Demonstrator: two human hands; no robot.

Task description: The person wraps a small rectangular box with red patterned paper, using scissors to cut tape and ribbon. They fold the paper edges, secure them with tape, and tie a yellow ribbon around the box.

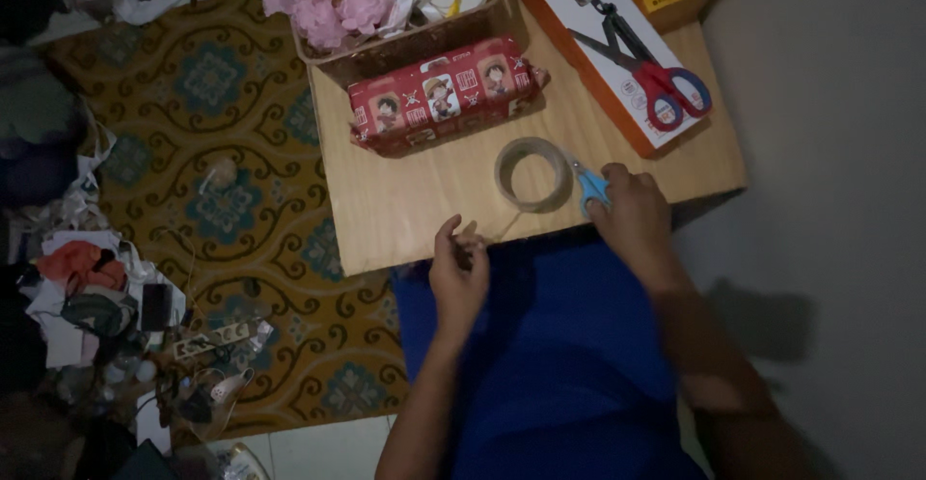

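My right hand (632, 219) holds small blue-handled scissors (589, 186) against a roll of clear tape (532, 174) lying flat on the low wooden table (405, 200). My left hand (459, 268) is at the table's near edge, its fingertips pinching the end of a tape strip pulled from the roll. Just beyond the roll lies a box wrapped in red cartoon-print paper (444, 94).
A wicker basket (405, 41) with pink flowers, ribbons and a white tape roll stands at the back. Red-handled scissors (656, 75) rest on a long white and orange box (603, 27). A patterned rug (231, 200) with scattered clutter lies left. Blue cloth covers my lap.
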